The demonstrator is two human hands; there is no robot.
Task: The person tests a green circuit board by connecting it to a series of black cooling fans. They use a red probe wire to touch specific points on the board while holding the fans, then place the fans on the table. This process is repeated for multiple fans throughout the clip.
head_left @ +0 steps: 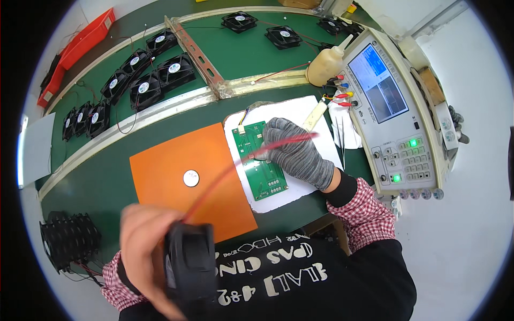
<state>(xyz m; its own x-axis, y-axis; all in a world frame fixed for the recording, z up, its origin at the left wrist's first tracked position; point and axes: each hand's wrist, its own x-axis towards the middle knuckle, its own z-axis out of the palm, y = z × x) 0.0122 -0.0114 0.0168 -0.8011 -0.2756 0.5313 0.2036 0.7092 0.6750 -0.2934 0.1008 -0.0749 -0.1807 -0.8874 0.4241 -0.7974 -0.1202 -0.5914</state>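
Observation:
In my left hand (144,243), bare and smeared by motion, is a black cooling fan (190,259), held up close in front of my body. From the fan a red wire (230,170) runs up and right, crossing in front of my right hand (297,152). That hand wears a grey striped glove. Its fingers are bent together over the green circuit board (262,176); what they pinch, if anything, is hidden. The board lies on a white pad (316,191), with a small white connector (241,129) at its upper left corner.
An orange sheet (160,166) carries a round white disc (191,178). On the right stand a test instrument (393,101) with lit screen, a cream squeeze bottle (325,65) and tweezers (341,142). Several fans (147,91) sit behind a metal rail; a fan stack (69,241) stands left.

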